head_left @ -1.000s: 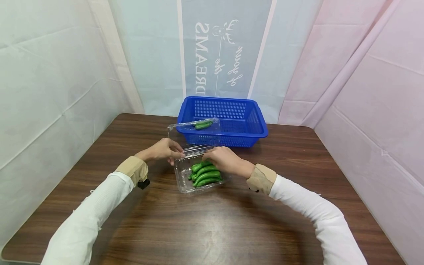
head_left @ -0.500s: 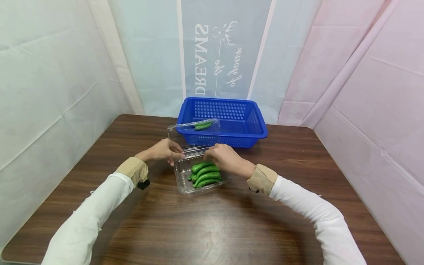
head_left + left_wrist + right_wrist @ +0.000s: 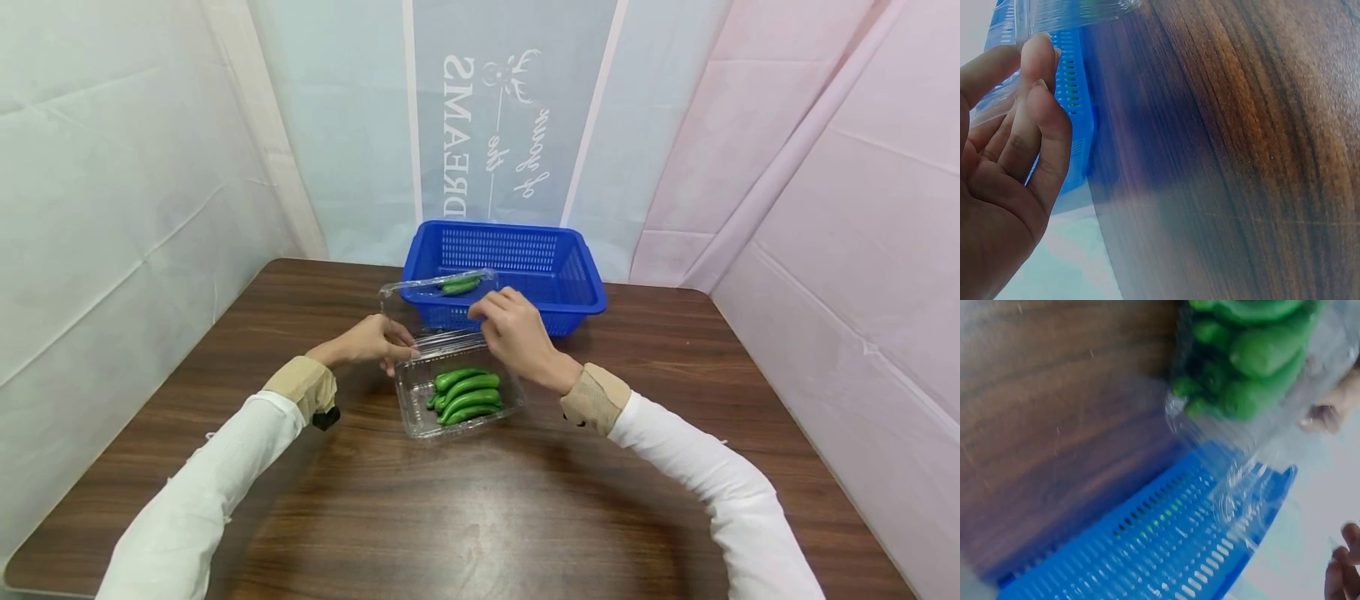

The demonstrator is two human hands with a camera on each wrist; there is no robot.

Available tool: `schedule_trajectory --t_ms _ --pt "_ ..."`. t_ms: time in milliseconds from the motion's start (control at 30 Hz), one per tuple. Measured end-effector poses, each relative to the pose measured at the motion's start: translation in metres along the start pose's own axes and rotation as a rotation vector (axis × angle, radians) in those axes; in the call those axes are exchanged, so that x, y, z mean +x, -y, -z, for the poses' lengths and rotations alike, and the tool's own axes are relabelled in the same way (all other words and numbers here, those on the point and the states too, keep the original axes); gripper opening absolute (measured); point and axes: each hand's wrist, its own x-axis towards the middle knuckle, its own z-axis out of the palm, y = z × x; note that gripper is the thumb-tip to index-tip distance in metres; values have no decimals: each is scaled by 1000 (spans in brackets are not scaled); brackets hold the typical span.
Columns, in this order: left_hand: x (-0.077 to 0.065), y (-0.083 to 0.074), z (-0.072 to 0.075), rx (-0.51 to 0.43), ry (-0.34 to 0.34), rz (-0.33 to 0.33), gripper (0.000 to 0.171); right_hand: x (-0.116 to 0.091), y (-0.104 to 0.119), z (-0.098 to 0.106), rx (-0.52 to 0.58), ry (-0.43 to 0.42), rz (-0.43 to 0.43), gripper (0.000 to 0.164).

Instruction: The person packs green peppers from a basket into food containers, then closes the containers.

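An open clear plastic clamshell box (image 3: pixel 414 400) sits on the table with several green peppers (image 3: pixel 468 392) lying side by side in its base. Its transparent lid (image 3: pixel 431 284) stands raised at the back, overlapping the basket in the head view. My left hand (image 3: pixel 369 343) pinches the box at its left side by the hinge; the left wrist view shows the thumb and fingers (image 3: pixel 1040 56) at the plastic edge. My right hand (image 3: pixel 517 333) is above the box's back right corner, in front of the basket, its fingers loosely bent and holding nothing visible.
Behind the box is a blue perforated basket (image 3: pixel 592 292), with a few green peppers (image 3: pixel 460 287) seen through the lid at its left end. The brown wood-grain table (image 3: pixel 465 517) extends toward me, with cloth walls (image 3: pixel 840 208) at its sides and back.
My right hand has lifted away from the peppers in the box and moved up and back toward the basket. My left hand stays on the box edge.
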Motion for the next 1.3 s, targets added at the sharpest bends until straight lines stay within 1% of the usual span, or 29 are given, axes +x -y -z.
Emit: schedule_trajectory --t_ms 200,367,567,667,733,833,900,1000,1067,1233,1300 --pt "0 1 0 -12 4 -1 28 11 -14 5 -27 -132 -64 25" --pt "0 2 0 -12 2 -3 29 18 -30 2 -58 -218 -127 24" --pt "-1 1 1 1 -2 6 30 19 -49 -10 -55 -267 -236 21" --pt "-1 2 0 1 -3 2 28 18 -58 -19 -68 -252 -311 20" --pt "0 3 0 -1 -4 -4 28 17 -64 -25 -86 -226 -362 19" --pt "0 5 -1 -3 -3 -7 27 17 -71 -34 -110 -166 -426 19" --pt "1 5 -2 -4 -1 -8 27 18 -75 -38 -111 -127 -452 20" --pt "1 5 -3 -4 0 -7 28 21 -79 -43 -111 -45 -488 20" --pt "2 5 -4 -8 1 -7 29 22 -81 -45 -128 27 -517 20" --pt "1 5 -3 -12 -13 -9 30 27 -86 -51 -208 262 -554 19" --pt "0 4 -2 -12 -21 -3 29 29 -88 -53 -204 344 -575 19"
